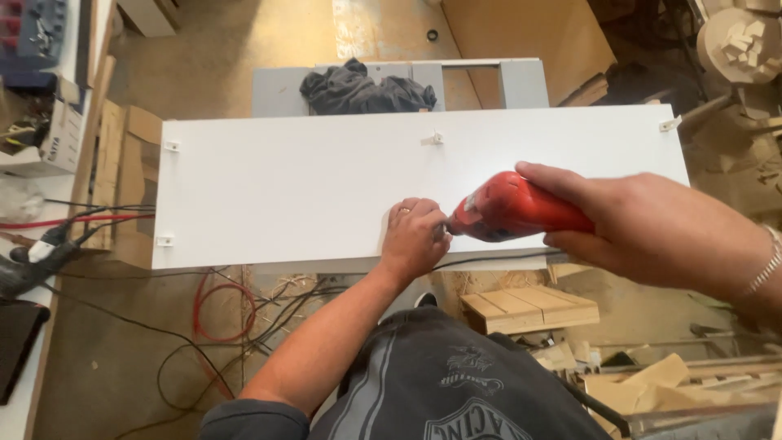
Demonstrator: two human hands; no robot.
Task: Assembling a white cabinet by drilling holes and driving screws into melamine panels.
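Note:
A long white board [309,187] lies flat across a grey stand. My right hand [643,224] grips a red power drill [509,209] held level over the board, its nose pointing left. My left hand [414,236] rests on the board near its front edge, fingers curled around the drill's tip, and whatever they pinch is hidden. Small white plastic brackets sit on the board: one at the far edge in the middle [433,138], two on the left edge [172,147] [165,240], one at the far right corner [669,124].
A dark cloth [366,91] lies on the grey stand [521,81] behind the board. Cables and a red hose [216,314] trail on the floor below. Wood offcuts [529,308] lie at lower right. A cluttered bench [32,155] stands at left.

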